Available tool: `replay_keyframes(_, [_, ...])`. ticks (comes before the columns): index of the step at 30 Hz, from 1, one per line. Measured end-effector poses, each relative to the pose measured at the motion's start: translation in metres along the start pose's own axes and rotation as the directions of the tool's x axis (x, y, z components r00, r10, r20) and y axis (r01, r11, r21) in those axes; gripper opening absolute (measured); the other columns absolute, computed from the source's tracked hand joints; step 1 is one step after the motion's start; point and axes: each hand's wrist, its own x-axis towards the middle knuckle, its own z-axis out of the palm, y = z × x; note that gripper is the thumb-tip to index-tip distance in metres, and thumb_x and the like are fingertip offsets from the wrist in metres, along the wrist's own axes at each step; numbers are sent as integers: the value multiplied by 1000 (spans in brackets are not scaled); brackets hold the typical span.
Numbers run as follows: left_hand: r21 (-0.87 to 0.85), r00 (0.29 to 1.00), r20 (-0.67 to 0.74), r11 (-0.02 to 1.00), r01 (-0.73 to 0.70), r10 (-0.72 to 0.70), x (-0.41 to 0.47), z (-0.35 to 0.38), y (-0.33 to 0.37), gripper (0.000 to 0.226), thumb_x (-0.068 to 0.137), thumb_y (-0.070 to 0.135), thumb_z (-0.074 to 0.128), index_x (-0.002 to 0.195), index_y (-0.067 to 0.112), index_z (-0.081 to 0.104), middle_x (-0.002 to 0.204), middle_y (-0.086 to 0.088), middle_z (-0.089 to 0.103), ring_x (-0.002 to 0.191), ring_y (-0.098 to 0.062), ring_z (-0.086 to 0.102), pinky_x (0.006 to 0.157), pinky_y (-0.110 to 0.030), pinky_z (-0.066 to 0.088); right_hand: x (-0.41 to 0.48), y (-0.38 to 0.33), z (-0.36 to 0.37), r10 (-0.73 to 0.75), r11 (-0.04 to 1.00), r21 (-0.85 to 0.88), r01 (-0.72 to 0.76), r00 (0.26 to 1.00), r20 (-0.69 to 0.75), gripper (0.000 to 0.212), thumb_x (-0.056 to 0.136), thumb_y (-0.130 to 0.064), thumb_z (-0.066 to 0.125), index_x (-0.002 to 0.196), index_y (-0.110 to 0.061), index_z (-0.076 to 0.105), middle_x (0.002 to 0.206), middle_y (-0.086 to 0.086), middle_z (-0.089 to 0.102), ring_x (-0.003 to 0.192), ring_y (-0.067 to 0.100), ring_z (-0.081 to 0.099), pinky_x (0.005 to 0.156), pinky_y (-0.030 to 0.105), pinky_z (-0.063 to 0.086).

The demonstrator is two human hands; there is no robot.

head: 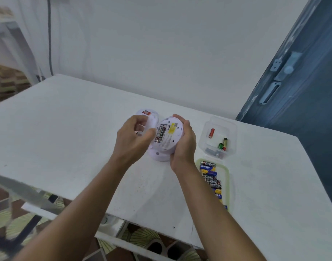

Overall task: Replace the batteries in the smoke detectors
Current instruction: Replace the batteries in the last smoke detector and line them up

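- My right hand (184,142) grips the smoke detector (170,136) by its right edge. The fingers curl over the far rim, and the back of the unit is tilted up toward me.
- A black battery (160,134) sits in the open slot on the left of that back, just left of a yellow label (171,128).
- My left hand (132,137) is just left of the held unit, fingers curled and blurred. It meets the battery's left edge, but I cannot tell whether it pinches it.
- A second detector (148,114), white with a red mark, lies beyond the left hand.
- A white round piece (159,156) lies on the table (67,129) directly under the grip.
- Right of the grip is a clear tub (231,132) holding a red cell (211,133) and green cells (223,144).
- Nearer me than the tub is a green-rimmed tray (226,178) with a row of fresh cells (211,178).
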Motion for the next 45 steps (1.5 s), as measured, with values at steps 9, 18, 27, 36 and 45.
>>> replay_keyframes(9, [-496,882,296,730,470,-367,-1,-3,7,43,95,28,35,123,8,61,104,-15,74,92,-33,72,83,-42,58,-3,17,15,-161,984,76,159,987,19,31,99,-30,43,124,-28,60,135,6,60,123,19,61,93,30,55])
replay_keyframes(18, [-419,938,10,850,319,-347,11,-13,9,33,76,36,50,94,12,64,101,-5,73,99,-26,67,89,-47,54,-5,12,13,97,916,375,-144,985,141,36,104,-25,33,127,-15,58,116,10,69,113,29,63,100,45,49])
replay_keyframes(27, [-321,982,-17,931,172,-187,6,-6,12,34,80,34,54,109,19,65,100,5,73,93,-9,69,71,-24,53,-1,3,11,230,876,363,-317,937,263,46,101,-34,36,98,-12,76,100,13,75,95,27,67,84,38,51])
replay_keyframes(36, [50,992,-116,998,-43,49,-1,-13,22,42,74,44,63,112,27,64,102,15,66,93,-1,63,73,-16,51,-1,2,7,223,861,376,-343,918,327,37,97,-33,39,121,-19,63,110,11,71,94,27,69,82,39,52])
replay_keyframes(45, [266,993,-63,961,-79,99,-11,7,22,60,78,43,74,132,21,59,124,4,56,109,-11,54,85,-16,39,-6,0,12,172,882,368,-294,929,329,46,77,-26,52,121,-16,60,110,15,69,91,32,69,70,35,58])
